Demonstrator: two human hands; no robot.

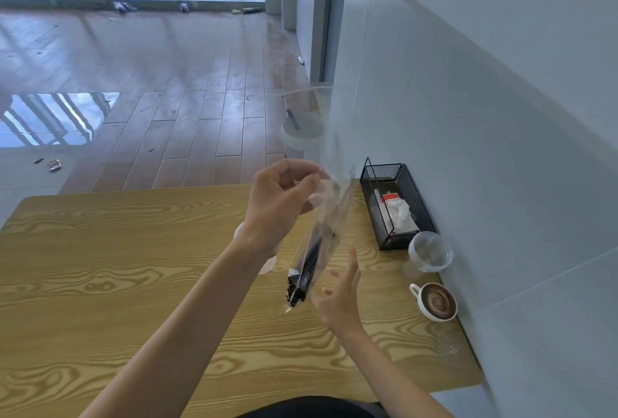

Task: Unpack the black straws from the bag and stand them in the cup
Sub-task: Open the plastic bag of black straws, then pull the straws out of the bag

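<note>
My left hand (279, 203) pinches the upper part of a long clear plastic bag (329, 217) and holds it up above the wooden table (100, 267). A bundle of black straws (306, 273) lies in the bag's lower end, pointing down and to the left. My right hand (341, 300) is just below and to the right of that end, fingers spread and straight, beside the bag. A clear plastic cup (429, 252) stands on the table by the wall, to the right of the bag. Another pale cup is partly hidden behind my left wrist.
A black mesh basket (398, 203) with napkins and packets stands against the grey wall. A white mug of latte (436, 301) sits near the table's right edge, in front of the clear cup. Beyond the table lies a wooden floor with windows.
</note>
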